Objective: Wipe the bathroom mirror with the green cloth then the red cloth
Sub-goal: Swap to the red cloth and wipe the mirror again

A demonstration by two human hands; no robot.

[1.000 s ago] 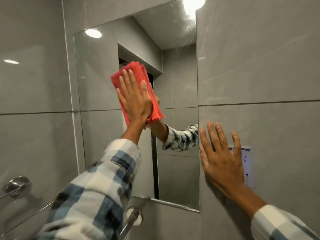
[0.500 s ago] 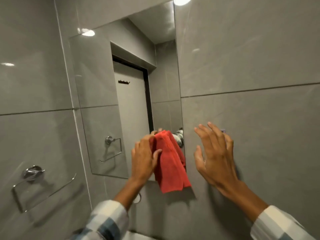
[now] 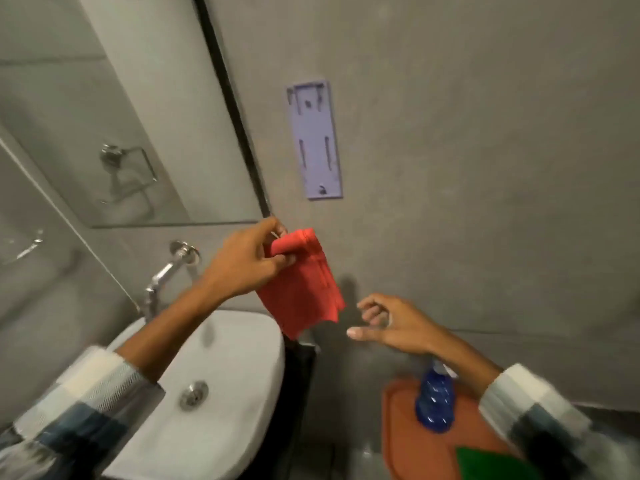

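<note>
The flat green cloth (image 3: pixel 485 464) is cut off by the bottom edge; the blue plastic spray bottle (image 3: pixel 434 403) is motion-blurred, its top seemingly hidden behind the right forearm

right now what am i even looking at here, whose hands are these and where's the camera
The single picture comes from a camera worn on a person's head, looking down at their own two bare hands in a grey-tiled bathroom. The left hand pinches a folded red cloth in its grip, letting it hang in front of the wall. The right hand is empty, fingers loosely curled. Upper left is the wall mirror; below it a chrome tap over a white ceramic basin. Lower right, an orange plastic stool carries a blue spray bottle and a green cloth.
</note>
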